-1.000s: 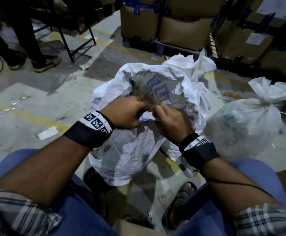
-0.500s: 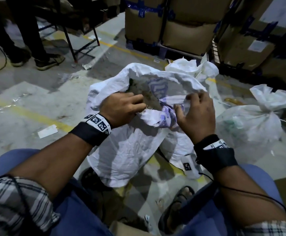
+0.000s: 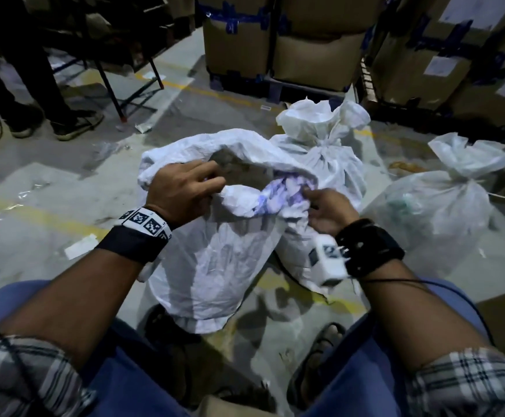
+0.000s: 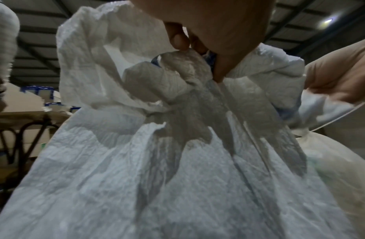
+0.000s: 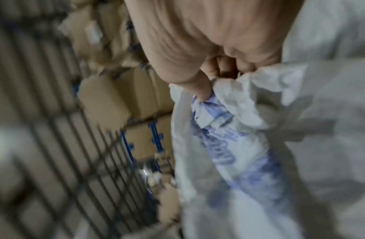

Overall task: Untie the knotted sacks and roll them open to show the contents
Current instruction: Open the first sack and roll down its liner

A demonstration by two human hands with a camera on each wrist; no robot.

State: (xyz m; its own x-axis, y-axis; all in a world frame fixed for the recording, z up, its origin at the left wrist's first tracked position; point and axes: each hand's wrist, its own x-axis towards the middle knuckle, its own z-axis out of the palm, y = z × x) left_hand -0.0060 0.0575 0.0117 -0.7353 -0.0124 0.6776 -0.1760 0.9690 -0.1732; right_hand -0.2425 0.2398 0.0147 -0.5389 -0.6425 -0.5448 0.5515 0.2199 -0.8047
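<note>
A white woven sack (image 3: 221,260) stands on the floor between my knees, its mouth open and something dark brownish (image 3: 233,167) showing inside. Its near rim (image 3: 260,200) is folded over, blue print outward. My left hand (image 3: 185,191) pinches the rim's left part between thumb and fingers (image 4: 177,38). My right hand (image 3: 329,212) grips the blue-printed fold (image 5: 218,116) at the right with curled fingers (image 5: 224,66). Behind stands a second white sack (image 3: 320,152), tied at the neck. A third, translucent sack (image 3: 443,212) sits knotted at the right.
Taped cardboard boxes (image 3: 305,55) are stacked on pallets at the back and right. A person's legs and shoes (image 3: 76,124) stand at the upper left beside a metal frame (image 3: 110,94). Paper scraps (image 3: 82,246) lie on the concrete floor. My sandalled foot (image 3: 320,356) is below the sack.
My hands have parted from the middle of the rim. The right hand has dropped from the rim's top to its near right side, and the rim's fold now sits lower.
</note>
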